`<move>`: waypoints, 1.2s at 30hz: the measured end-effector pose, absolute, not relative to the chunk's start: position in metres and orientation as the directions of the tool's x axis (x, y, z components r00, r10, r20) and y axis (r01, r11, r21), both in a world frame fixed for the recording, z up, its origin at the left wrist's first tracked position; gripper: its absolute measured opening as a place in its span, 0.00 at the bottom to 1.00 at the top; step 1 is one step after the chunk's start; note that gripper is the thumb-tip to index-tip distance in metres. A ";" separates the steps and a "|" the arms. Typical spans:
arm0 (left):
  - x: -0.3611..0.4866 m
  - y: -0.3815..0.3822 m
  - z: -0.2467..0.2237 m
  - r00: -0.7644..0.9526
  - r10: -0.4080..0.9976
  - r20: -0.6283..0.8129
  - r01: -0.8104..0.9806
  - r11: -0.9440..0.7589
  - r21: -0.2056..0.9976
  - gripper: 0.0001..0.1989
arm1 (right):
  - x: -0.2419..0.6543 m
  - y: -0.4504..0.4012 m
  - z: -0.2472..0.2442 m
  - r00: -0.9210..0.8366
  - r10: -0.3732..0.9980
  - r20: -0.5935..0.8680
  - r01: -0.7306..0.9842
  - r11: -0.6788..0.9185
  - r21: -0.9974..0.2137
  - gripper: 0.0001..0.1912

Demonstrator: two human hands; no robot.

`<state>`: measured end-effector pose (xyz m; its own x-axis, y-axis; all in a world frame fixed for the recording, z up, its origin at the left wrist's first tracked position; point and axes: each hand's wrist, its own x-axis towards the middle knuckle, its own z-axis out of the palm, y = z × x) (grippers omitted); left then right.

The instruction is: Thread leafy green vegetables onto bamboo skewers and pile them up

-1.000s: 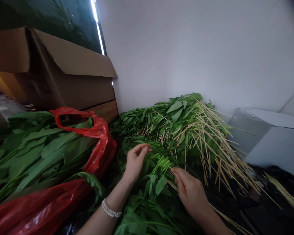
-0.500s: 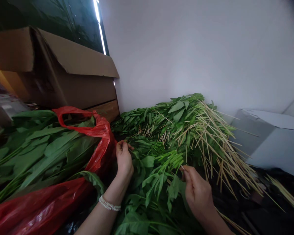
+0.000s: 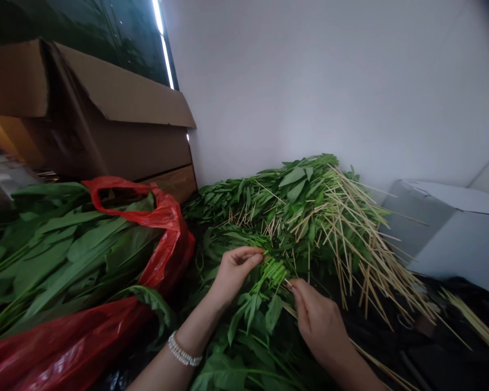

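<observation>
My right hand pinches the end of a thin wooden skewer. A row of cut green stems sits side by side along it, their leaves hanging down. At the far end of that row, my left hand is closed, thumb against forefinger, on what looks like a green stem; the fingertips hide most of it. Below both hands lie loose leafy greens. Behind them is a large heap of leafy bunches, with many bare skewer ends sticking out to the right.
On the left, a red plastic bag holds large leafy greens. An open cardboard box stands behind it. A white box is at the right, near more skewers on black material. A pale wall closes off the back.
My left hand has moved right, from beside the red bag to the row of stems. My right hand has shifted slightly left with the skewer.
</observation>
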<state>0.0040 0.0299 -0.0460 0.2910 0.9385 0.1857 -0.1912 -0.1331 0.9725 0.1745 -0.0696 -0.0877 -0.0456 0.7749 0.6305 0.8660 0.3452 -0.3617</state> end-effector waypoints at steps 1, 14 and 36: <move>0.004 0.030 -0.047 0.295 0.940 0.171 -0.196 -0.116 0.974 0.12 | 0.175 -0.070 -0.088 -0.046 0.778 0.627 0.866 0.344 -0.363 0.13; 0.007 0.028 -0.050 0.327 0.943 0.066 -0.268 0.025 0.963 0.13 | 0.174 -0.069 -0.089 -0.020 0.782 0.624 0.866 0.325 -0.380 0.14; 0.007 0.028 -0.053 0.341 0.939 -0.032 -0.266 0.129 0.955 0.15 | 0.174 -0.068 -0.095 -0.044 0.742 0.669 0.904 0.314 -0.289 0.14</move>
<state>0.0072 0.0281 -0.0534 0.3412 0.9395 -0.0316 -0.2656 0.1286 0.9555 0.1741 -0.0684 -0.0947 -0.0443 0.7420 0.6689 0.9044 0.3143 -0.2888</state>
